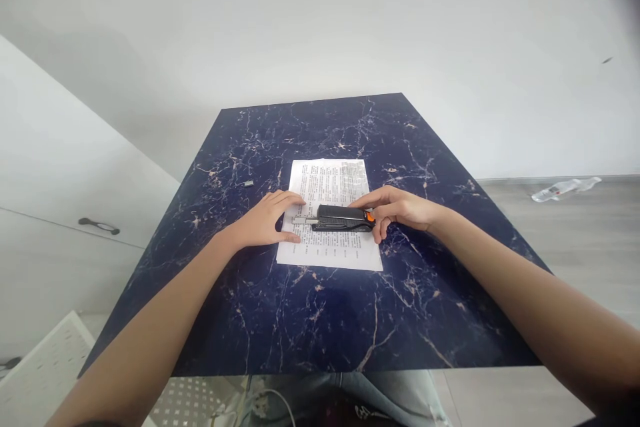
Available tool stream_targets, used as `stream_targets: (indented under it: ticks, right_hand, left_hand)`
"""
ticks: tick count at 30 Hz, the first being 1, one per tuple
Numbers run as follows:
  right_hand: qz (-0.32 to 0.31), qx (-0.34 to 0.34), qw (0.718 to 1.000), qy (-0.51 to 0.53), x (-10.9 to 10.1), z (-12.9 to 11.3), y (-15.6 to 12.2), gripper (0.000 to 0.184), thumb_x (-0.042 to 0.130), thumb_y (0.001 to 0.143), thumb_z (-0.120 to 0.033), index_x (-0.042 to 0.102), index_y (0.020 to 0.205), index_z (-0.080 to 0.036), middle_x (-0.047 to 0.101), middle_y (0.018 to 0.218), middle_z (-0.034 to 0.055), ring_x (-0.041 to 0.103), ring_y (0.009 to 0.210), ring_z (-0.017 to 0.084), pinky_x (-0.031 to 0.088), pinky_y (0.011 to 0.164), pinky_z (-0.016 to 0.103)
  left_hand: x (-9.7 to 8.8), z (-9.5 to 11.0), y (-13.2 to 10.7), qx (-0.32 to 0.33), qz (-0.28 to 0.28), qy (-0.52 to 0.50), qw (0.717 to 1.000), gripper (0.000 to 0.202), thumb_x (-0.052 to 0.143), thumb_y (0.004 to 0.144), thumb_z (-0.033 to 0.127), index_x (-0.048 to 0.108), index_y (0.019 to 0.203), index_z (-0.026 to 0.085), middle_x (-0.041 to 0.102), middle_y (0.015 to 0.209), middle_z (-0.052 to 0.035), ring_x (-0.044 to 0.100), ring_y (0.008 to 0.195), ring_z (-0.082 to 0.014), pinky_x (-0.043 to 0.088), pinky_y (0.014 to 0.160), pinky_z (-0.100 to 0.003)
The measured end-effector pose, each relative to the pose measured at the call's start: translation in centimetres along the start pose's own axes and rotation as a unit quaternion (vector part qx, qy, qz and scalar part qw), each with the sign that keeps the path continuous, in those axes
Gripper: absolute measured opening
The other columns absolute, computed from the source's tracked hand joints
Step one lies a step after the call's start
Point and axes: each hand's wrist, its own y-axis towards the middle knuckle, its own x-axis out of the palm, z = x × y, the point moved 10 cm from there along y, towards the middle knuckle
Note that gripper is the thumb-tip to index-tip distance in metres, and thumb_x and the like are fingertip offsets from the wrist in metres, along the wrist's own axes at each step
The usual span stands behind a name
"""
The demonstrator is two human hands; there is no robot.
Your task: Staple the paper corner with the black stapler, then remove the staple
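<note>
A black stapler (pixel 343 219) with an orange part lies over printed paper sheets (pixel 330 257) on the dark blue marbled table. A metal staple tray (pixel 304 220) juts out of its left end. My right hand (pixel 393 210) grips the stapler's right end, with fingers on its far and near sides. My left hand (pixel 273 219) is open at the left edge of the sheets, thumb and fingers apart around the end of the tray. Whether the fingertips touch the tray, I cannot tell.
A small grey metallic piece, perhaps a staple strip (pixel 249 183), lies on the table (pixel 320 320) to the left of the sheets. A clear plastic bottle (pixel 565 189) lies on the floor at the right. White drawers (pixel 65 167) stand at the left, above a white perforated surface (pixel 50 360).
</note>
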Motion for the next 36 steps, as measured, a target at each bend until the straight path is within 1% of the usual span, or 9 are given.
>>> stream_targets:
  ticks: [6,11,15,19,24,27,32,34,36]
  right_hand:
    - [0.012,-0.002,1.000,-0.022,-0.1,-0.1,-0.1,0.051,0.068,0.088,-0.026,0.069,0.137,-0.015,0.080,0.088,0.0080,0.075,0.065,0.019,0.063,0.060,0.028]
    - [0.081,-0.117,0.966,-0.217,0.3,-2.6,-0.1,0.039,0.067,0.096,-0.043,0.074,0.126,-0.020,0.073,0.076,0.0011,0.061,0.055,0.012,0.048,0.050,0.025]
    - [0.174,-0.208,0.867,-0.417,2.3,-5.0,-0.5,0.026,0.081,0.086,-0.040,0.077,0.104,-0.021,0.072,0.093,0.0022,0.065,0.076,0.015,0.050,0.067,0.029]
    - [0.242,-0.284,0.762,-0.529,4.3,-6.4,-1.9,0.017,0.069,0.096,-0.034,0.076,0.103,-0.019,0.065,0.083,0.0018,0.059,0.068,0.013,0.046,0.058,0.028]
    - [0.301,-0.386,0.540,-0.685,7.6,-7.4,-4.8,0.027,0.061,0.098,-0.014,0.070,0.122,-0.023,0.068,0.085,0.0005,0.059,0.067,0.013,0.044,0.053,0.030]
    - [0.268,-0.429,0.477,-0.719,9.7,-7.4,-5.4,0.035,0.065,0.097,-0.007,0.068,0.126,-0.025,0.069,0.085,-0.0020,0.057,0.063,0.011,0.042,0.050,0.031]
    - [0.246,-0.448,0.430,-0.744,11.3,-7.4,-5.6,0.031,0.067,0.097,-0.007,0.068,0.125,-0.019,0.071,0.088,-0.0006,0.056,0.065,0.011,0.042,0.051,0.031]
    - [0.244,-0.442,0.441,-0.742,11.2,-7.4,-5.5,0.031,0.065,0.098,-0.008,0.067,0.127,-0.020,0.071,0.089,-0.0004,0.056,0.065,0.011,0.042,0.051,0.031]
    - [0.244,-0.405,0.489,-0.733,10.3,-7.4,-4.9,0.030,0.061,0.102,-0.011,0.068,0.128,-0.024,0.072,0.089,-0.0003,0.056,0.063,0.012,0.042,0.052,0.032]
  left_hand:
    - [-0.2,0.0,-0.2,-0.004,0.006,-0.006,1.000,0.062,0.074,0.088,0.059,0.056,0.138,0.028,0.059,0.144,-0.0103,0.054,0.133,-0.0337,0.041,0.112,-0.055]
    - [-0.5,0.4,-0.1,0.019,0.030,-0.003,0.999,0.035,0.067,0.096,0.046,0.065,0.124,0.025,0.068,0.128,-0.0081,0.060,0.120,-0.0283,0.044,0.107,-0.051]
    - [-0.7,1.0,-0.1,0.051,0.045,-0.010,0.998,0.020,0.067,0.097,0.039,0.069,0.110,0.023,0.071,0.119,-0.0072,0.062,0.114,-0.0268,0.045,0.106,-0.052]
    - [-0.9,-0.1,0.1,-0.028,0.072,-0.121,0.990,0.034,0.077,0.089,0.039,0.068,0.119,0.026,0.069,0.127,-0.0088,0.065,0.116,-0.0275,0.050,0.103,-0.052]
    - [0.6,-1.1,0.4,-0.124,0.088,-0.460,0.875,0.048,0.082,0.086,0.036,0.062,0.127,0.023,0.069,0.135,-0.0139,0.072,0.115,-0.0268,0.057,0.103,-0.049]
    - [2.0,-1.2,0.6,-0.160,0.061,-0.557,0.813,0.043,0.081,0.089,0.035,0.066,0.126,0.018,0.076,0.122,-0.0137,0.074,0.111,-0.0244,0.054,0.110,-0.048]
    - [2.6,-2.7,0.3,-0.196,0.076,-0.587,0.782,0.031,0.082,0.089,0.031,0.074,0.115,0.016,0.078,0.117,-0.0114,0.075,0.110,-0.0219,0.050,0.116,-0.045]
    - [2.7,-3.1,0.4,-0.193,0.075,-0.581,0.787,0.027,0.079,0.090,0.030,0.076,0.114,0.016,0.078,0.117,-0.0108,0.074,0.111,-0.0218,0.051,0.116,-0.045]
    - [2.7,-3.2,0.5,-0.179,0.074,-0.571,0.797,0.025,0.079,0.091,0.029,0.077,0.113,0.017,0.079,0.116,-0.0104,0.075,0.110,-0.0221,0.054,0.114,-0.046]
